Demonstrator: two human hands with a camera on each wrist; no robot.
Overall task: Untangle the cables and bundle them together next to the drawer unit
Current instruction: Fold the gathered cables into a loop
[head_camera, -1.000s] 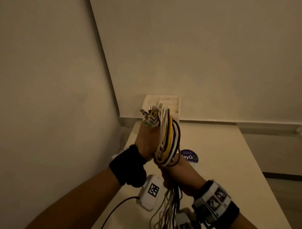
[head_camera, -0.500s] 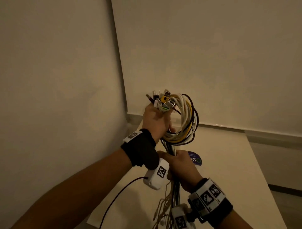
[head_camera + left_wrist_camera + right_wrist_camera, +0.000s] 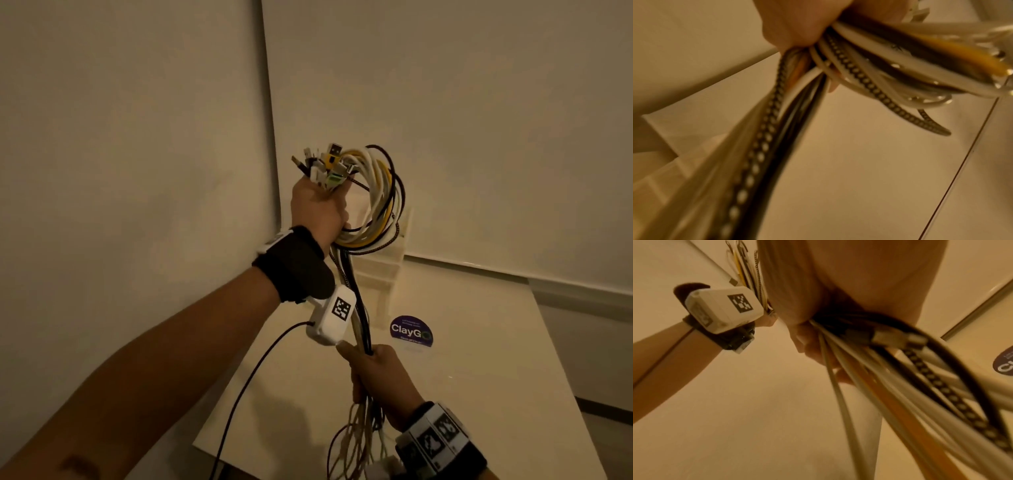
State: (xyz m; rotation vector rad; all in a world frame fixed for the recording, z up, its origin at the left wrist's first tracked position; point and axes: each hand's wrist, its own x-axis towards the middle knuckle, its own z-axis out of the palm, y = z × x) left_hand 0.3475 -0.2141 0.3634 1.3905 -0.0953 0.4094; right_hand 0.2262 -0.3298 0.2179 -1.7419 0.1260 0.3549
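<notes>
My left hand [image 3: 318, 205] is raised high and grips a coil of white, yellow, black and braided cables [image 3: 380, 202], with a cluster of plugs [image 3: 325, 166] sticking up above the fist. From the coil the strands [image 3: 356, 301] run straight down to my right hand [image 3: 376, 370], which grips them low over the table. Loose ends [image 3: 356, 442] hang below that fist. The left wrist view shows the coil [image 3: 900, 61] bulging from the left hand [image 3: 803, 24]. In the right wrist view, cables [image 3: 890, 378] fan out under the right hand [image 3: 849, 288]. The white drawer unit [image 3: 380, 274] stands behind the cables.
A cream table [image 3: 479, 359] fills the lower right, its near edge [image 3: 274, 462] in front of me. A round purple ClayGo sticker [image 3: 411, 332] lies beside the drawer unit. Walls meet in a corner [image 3: 270, 137] behind. A thin black cord [image 3: 253, 370] hangs from the left wrist camera.
My left hand has lifted the coil well up and away from the right hand. The right hand has slid down the strands, which now stretch straight between the two fists.
</notes>
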